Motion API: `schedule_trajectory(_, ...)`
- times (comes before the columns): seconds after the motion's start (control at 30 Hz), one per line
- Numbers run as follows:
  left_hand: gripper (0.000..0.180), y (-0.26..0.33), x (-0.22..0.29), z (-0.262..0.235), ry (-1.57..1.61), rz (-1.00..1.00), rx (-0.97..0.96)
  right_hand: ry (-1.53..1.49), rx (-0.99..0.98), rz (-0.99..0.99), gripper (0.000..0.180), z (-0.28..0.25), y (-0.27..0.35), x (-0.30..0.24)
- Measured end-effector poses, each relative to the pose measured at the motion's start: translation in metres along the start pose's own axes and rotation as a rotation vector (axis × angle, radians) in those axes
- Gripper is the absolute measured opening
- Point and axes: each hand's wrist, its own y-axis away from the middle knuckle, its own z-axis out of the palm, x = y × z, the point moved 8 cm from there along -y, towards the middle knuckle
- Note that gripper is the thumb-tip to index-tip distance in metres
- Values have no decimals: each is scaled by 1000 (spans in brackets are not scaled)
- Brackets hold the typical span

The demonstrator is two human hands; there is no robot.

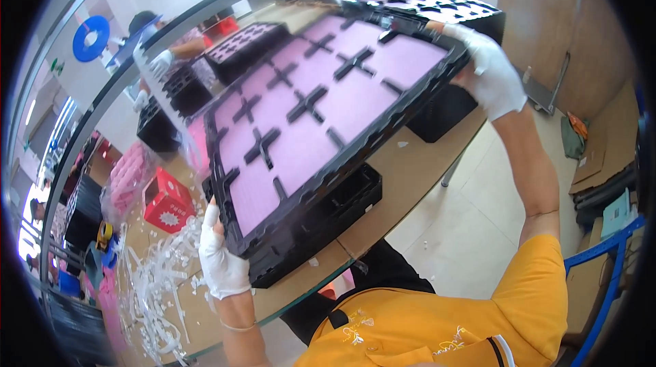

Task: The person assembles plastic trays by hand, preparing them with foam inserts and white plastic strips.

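Held up and tilted in front of me is a black plastic tray point(307, 105) with a pink sheet inside and several black cross-shaped dividers on it. My left hand point(224, 257), in a white glove with bare fingertips, grips the tray's near left corner. My right hand point(492, 73), gloved the same way, is closed on its far right corner. Some fingers of both hands are hidden by the tray's rim. Beneath the tray, a black crate point(365, 189) rests on the brown tabletop point(410, 175), partly covered from view.
Black trays point(437, 5) are stacked beyond my right hand. A red box point(169, 201), white strips point(154, 285) and pink bagged material point(130, 172) lie at the left. Across the table, a co-worker's gloved hand point(162, 63) is near black crates point(188, 90). A metal frame rail point(205, 8) crosses above.
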Motion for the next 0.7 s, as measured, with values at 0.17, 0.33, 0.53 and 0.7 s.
schedule_trajectory(0.17, 38, -88, -46, 127, 153, 19, -241, -137, 262, -304, 33, -128, -33, -54)
schedule_trajectory(0.33, 30, -193, -86, 235, 270, -21, -305, -152, 582, -378, 21, -185, -79, -89)
schedule_trajectory(0.53, 17, -256, -153, 333, 164, -48, -292, 447, 713, -188, 26, -352, -167, -33)
schedule_trajectory(0.7, 7, -279, -194, 386, -367, 77, -474, 808, 717, -188, 31, -409, -196, -5)
